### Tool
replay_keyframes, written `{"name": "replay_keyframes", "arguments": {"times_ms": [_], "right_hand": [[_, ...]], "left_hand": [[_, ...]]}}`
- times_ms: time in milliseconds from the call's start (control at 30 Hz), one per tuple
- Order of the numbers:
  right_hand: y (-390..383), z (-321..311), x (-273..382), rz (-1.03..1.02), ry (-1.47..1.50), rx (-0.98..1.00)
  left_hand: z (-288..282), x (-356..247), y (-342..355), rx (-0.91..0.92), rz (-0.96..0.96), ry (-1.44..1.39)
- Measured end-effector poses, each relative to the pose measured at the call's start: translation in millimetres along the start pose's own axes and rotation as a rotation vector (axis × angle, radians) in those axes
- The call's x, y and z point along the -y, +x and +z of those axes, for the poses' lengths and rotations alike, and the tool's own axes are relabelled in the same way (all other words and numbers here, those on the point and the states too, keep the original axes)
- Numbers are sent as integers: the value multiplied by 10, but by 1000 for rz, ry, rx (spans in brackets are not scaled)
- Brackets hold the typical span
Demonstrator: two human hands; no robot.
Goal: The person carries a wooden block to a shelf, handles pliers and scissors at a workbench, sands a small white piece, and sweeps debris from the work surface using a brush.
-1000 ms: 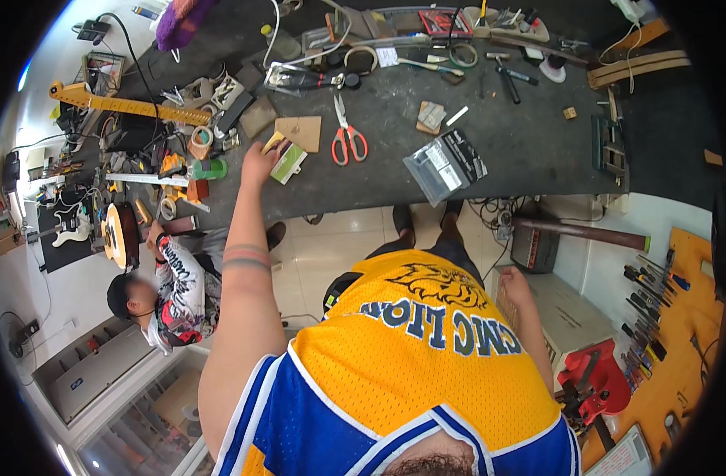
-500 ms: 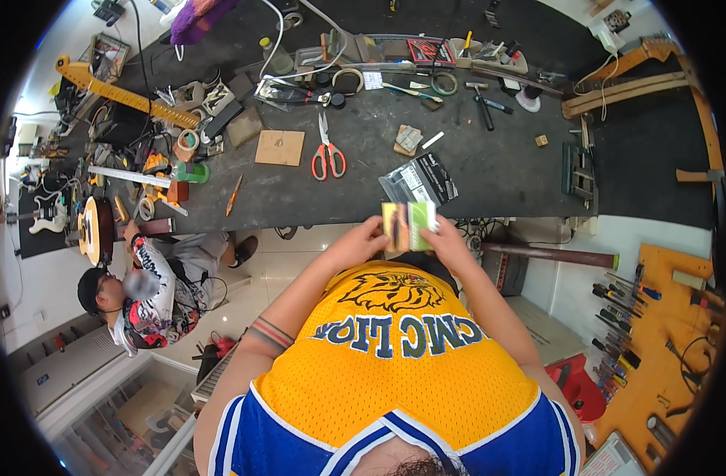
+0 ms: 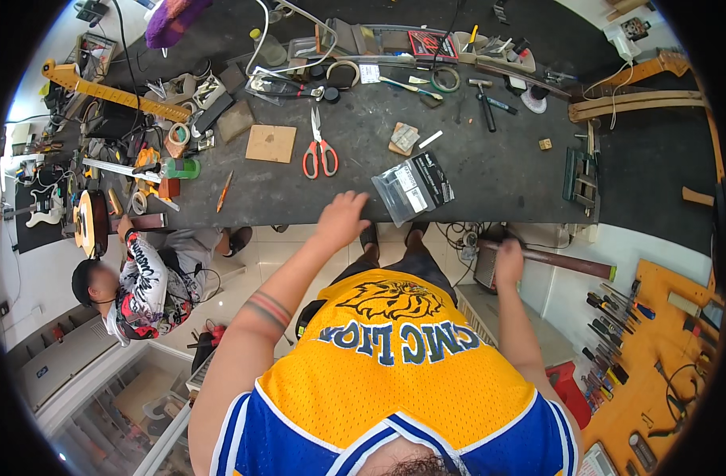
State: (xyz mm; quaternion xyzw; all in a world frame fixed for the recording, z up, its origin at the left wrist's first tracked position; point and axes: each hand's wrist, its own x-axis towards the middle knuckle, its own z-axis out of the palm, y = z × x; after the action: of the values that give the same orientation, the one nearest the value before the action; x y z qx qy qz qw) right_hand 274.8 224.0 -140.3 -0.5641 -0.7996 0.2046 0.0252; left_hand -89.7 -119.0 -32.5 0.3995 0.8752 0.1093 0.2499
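Note:
My left hand (image 3: 344, 219) reaches over the front edge of the black workbench (image 3: 283, 190), fingers apart and holding nothing. To its right, a clear and black plastic packet (image 3: 410, 190) lies on the bench, with a small gap between them. My right hand (image 3: 509, 263) is lower and off to the right, beyond the front edge, near a long dark wooden neck-like piece (image 3: 561, 258). Its fingers are too unclear to show whether it holds anything. Orange-handled scissors (image 3: 321, 151) and a flat tan board (image 3: 271, 143) lie farther back on the bench.
A hammer (image 3: 483, 103), a tape roll (image 3: 445, 78) and a small wooden block (image 3: 545, 144) lie farther back. An orange pen-like tool (image 3: 225, 192) is at left. Another person (image 3: 157, 293) works beside a guitar body (image 3: 93, 224). Screwdrivers fill an orange rack (image 3: 672, 333) at right.
My hands have parted: the left moved slightly left and up over the bench edge, the right went right and down. The yellow and green card-like item they held is out of sight.

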Motion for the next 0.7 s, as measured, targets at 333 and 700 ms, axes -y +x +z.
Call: {"name": "replay_keyframes", "arguments": {"times_ms": [333, 700], "right_hand": [[520, 352, 2766, -489, -39, 197], [665, 65, 2843, -456, 239, 734]], "left_hand": [[284, -618, 722, -51, -149, -30], [290, -615, 751, -155, -178, -287]]}}
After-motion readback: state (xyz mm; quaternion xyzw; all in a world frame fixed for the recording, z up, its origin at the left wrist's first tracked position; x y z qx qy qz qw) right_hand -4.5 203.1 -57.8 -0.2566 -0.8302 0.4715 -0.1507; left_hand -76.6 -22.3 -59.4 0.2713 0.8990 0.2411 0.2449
